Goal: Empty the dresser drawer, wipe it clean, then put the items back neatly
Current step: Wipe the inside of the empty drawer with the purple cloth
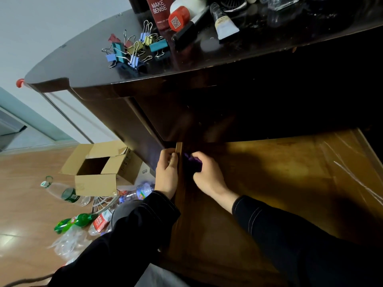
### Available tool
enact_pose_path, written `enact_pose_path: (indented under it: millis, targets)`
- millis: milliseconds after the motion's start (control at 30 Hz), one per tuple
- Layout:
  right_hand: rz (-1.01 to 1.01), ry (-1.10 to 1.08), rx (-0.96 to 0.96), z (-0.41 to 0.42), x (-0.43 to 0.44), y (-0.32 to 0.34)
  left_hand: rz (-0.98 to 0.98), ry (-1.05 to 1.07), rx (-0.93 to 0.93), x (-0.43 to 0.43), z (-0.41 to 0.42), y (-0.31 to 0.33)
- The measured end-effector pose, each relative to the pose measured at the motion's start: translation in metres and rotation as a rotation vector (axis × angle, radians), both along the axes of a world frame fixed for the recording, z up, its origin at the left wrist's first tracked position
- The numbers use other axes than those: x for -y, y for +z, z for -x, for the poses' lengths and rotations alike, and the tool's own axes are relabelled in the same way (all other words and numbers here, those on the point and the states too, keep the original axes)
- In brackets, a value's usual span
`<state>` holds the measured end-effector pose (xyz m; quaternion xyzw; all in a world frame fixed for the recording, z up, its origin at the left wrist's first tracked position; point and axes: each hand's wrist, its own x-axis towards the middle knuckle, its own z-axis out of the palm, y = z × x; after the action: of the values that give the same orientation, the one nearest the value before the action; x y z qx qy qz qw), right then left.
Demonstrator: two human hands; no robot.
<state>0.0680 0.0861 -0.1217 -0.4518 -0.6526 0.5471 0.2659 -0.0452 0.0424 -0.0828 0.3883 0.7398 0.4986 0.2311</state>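
2 dark sleeves reach forward from the bottom edge. The left hand [166, 175] grips the left wall [178, 162] of the open drawer [269, 172], fingers curled together over its top edge. Just beside it, inside the drawer, the right hand [207, 175] holds a bunched purple cloth [193, 161], fingers curled close round it, and presses it into the back left corner against that wall. The drawer's wooden bottom shows bare brown, with a clear plastic sheet [352, 168] lying along its right side.

On the floor to the left stand an open cardboard box [99, 168] and several plastic bottles [66, 193] (1 of them green).

Farther up, on the dark dresser top [83, 65], lies a heap of coloured binder clips [134, 49], and behind it a red bottle [159, 11], a black marker [188, 31] and a tube [223, 23].
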Motion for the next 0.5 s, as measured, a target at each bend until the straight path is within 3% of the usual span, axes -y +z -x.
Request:
enact_pose_path:
  millis: [133,300,433,500]
  targets:
    - [0.143,0.082,0.101,-0.01,-0.002,-0.005,0.017,-0.001,0.012,0.0,0.001,-0.001]
    - [-0.002,0.028,-0.092,-0.004,0.004,0.008,-0.002,0.007,0.014,0.0,0.001,-0.001]
    - [0.149,0.106,0.045,-0.016,0.009,-0.003,0.055,-0.019,0.006,0.004,-0.004,0.004]
    - [0.103,0.142,0.062,-0.019,0.003,0.0,0.097,-0.066,-0.004,0.013,-0.004,0.006]
